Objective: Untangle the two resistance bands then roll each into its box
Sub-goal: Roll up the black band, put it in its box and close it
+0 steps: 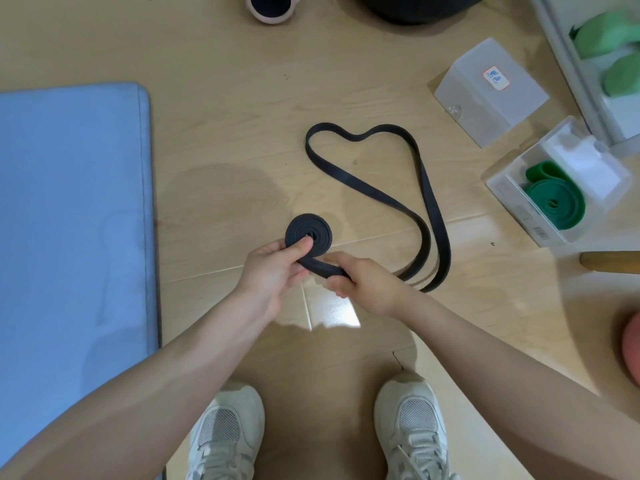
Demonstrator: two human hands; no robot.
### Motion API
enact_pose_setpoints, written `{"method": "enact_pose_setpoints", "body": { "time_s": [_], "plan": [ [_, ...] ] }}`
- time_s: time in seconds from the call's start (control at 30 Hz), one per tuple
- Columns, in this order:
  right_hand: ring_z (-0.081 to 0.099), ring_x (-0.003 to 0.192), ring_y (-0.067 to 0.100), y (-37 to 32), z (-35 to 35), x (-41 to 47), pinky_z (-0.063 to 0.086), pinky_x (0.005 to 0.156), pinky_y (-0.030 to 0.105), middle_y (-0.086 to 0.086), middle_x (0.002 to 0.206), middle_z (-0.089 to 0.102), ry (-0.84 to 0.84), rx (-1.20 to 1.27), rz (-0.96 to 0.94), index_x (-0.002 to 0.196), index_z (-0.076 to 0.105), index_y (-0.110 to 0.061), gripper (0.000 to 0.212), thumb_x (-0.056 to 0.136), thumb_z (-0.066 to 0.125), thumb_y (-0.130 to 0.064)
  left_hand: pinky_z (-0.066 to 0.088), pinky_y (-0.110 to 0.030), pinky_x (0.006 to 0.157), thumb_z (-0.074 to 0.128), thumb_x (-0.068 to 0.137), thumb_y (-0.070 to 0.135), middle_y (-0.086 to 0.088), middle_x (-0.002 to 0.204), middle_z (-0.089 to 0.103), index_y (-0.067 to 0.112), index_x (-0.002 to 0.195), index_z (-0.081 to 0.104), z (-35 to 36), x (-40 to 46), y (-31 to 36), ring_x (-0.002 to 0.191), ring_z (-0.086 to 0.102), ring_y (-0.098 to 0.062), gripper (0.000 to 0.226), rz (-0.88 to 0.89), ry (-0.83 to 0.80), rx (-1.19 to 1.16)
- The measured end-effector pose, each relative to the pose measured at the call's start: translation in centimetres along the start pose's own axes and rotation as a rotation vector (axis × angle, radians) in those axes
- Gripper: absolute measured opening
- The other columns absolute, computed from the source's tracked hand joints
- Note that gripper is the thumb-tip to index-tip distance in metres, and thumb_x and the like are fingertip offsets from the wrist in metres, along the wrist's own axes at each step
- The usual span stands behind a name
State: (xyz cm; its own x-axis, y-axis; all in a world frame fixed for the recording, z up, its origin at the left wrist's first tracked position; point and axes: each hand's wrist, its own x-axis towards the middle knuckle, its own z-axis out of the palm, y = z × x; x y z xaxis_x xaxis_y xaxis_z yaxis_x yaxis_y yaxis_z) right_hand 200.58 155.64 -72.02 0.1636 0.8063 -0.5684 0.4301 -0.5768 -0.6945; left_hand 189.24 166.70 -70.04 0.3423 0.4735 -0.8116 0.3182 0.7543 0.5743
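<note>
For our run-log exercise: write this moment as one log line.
step: rolling black band | left hand: pinches coil | right hand: grips band | green band: boxed

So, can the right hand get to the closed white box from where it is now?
Probably yes, but not at once. The right hand grips the black band, so it must let go first. The floor up to the closed white box looks free; only the band's loop lies between.
</note>
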Motion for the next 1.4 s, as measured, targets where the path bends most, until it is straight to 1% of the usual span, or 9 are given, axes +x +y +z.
{"method": "enact_pose_setpoints", "body": {
  "time_s": [0.13,0.33,0.47,0.57,0.7,0.9,1.07,1.27,1.4],
  "plan": [
    [0.057,0.078,0.030,0.0,0.0,-1.1,0.039,0.060,0.035,0.006,0.083,0.056,0.090,-0.352,-0.036,0.105,0.048,-0.006,0.026,0.099,0.035,-0.028,0.045,-0.029,0.095,0.069,0.081,0.016,-0.002,0.092,0.070,0.016,0.083,0.067,-0.4,0.3,0.3,0.099,0.062,-0.018,0.003,0.037,0.021,0.089],
    [0.058,0.076,0.029,0.2,-2.2,-1.2,0.035,0.061,0.032,0.003,0.080,0.057,0.171,-0.461,-0.095,0.117,0.043,-0.011,0.031,0.097,0.041,-0.035,0.045,-0.032,0.098,0.070,0.078,0.010,-0.008,0.097,0.070,0.009,0.088,0.067,-0.8,0.7,0.6,0.101,0.063,-0.020,0.010,0.013,-0.037,0.134],
    [0.053,0.067,0.016,0.5,-3.3,-1.1,0.045,0.067,0.033,0.001,0.073,0.052,0.043,-0.189,-0.156,0.147,0.002,-0.027,0.077,0.091,0.056,-0.026,0.048,-0.026,0.091,0.071,0.077,0.011,-0.006,0.095,0.070,0.008,0.093,0.067,-1.2,0.6,1.2,0.096,0.064,-0.016,0.017,-0.028,-0.193,0.345],
    [0.053,0.067,0.011,0.2,-2.9,-1.5,0.046,0.072,0.027,0.002,0.073,0.054,-0.077,-0.171,-0.202,0.130,-0.016,-0.056,0.092,0.089,0.060,-0.025,0.050,-0.024,0.083,0.071,0.077,0.011,-0.009,0.098,0.071,0.006,0.101,0.065,-1.9,0.6,2.1,0.097,0.065,-0.019,0.025,-0.114,-0.323,0.545],
    [0.060,0.094,0.017,-0.5,-1.8,-1.5,0.048,0.090,0.035,-0.001,0.104,0.063,-0.114,-0.074,-0.186,0.143,0.006,-0.047,0.086,0.086,0.065,-0.022,0.050,-0.021,0.074,0.068,0.080,0.012,-0.003,0.086,0.072,0.014,0.089,0.068,-2.2,0.4,3.1,0.083,0.066,-0.013,0.009,-0.133,-0.404,0.747],
    [0.054,0.081,-0.017,-1.0,-0.8,-1.9,0.045,0.077,0.014,-0.019,0.092,0.060,-0.092,-0.007,-0.217,0.136,0.029,-0.023,0.068,0.082,0.070,-0.019,0.051,-0.024,0.074,0.068,0.081,0.015,0.002,0.076,0.073,0.016,0.087,0.067,-2.6,-0.1,3.7,0.070,0.069,-0.007,0.006,-0.143,-0.450,0.868],
    [0.067,0.090,0.018,-1.6,-2.1,-0.9,0.054,0.078,0.044,0.005,0.102,0.070,0.157,-0.004,-0.236,0.137,0.030,-0.015,0.072,0.080,0.070,-0.029,0.050,-0.036,0.091,0.063,0.085,0.019,-0.011,0.107,0.068,0.015,0.099,0.059,-1.4,-0.1,2.1,0.096,0.066,-0.021,0.015,-0.040,-0.235,0.274],
    [0.067,0.094,0.025,-2.3,-0.7,-0.6,0.053,0.080,0.047,0.005,0.101,0.071,0.480,0.177,-0.155,0.142,0.023,-0.015,0.075,0.082,0.068,-0.024,0.043,-0.028,0.096,0.058,0.088,0.019,0.009,0.088,0.073,0.024,0.096,0.061,1.8,-1.7,-0.2,0.082,0.067,-0.003,0.010,0.021,-0.230,-0.167],
    [0.067,0.089,0.026,-2.4,0.0,-0.6,0.054,0.074,0.047,0.004,0.099,0.070,0.562,0.187,-0.101,0.143,0.019,-0.017,0.076,0.083,0.066,-0.022,0.048,-0.024,0.084,0.059,0.088,0.014,0.000,0.093,0.071,0.020,0.093,0.063,2.8,-1.6,-0.1,0.083,0.066,-0.011,0.009,0.104,-0.192,-0.209]
  ]
}}
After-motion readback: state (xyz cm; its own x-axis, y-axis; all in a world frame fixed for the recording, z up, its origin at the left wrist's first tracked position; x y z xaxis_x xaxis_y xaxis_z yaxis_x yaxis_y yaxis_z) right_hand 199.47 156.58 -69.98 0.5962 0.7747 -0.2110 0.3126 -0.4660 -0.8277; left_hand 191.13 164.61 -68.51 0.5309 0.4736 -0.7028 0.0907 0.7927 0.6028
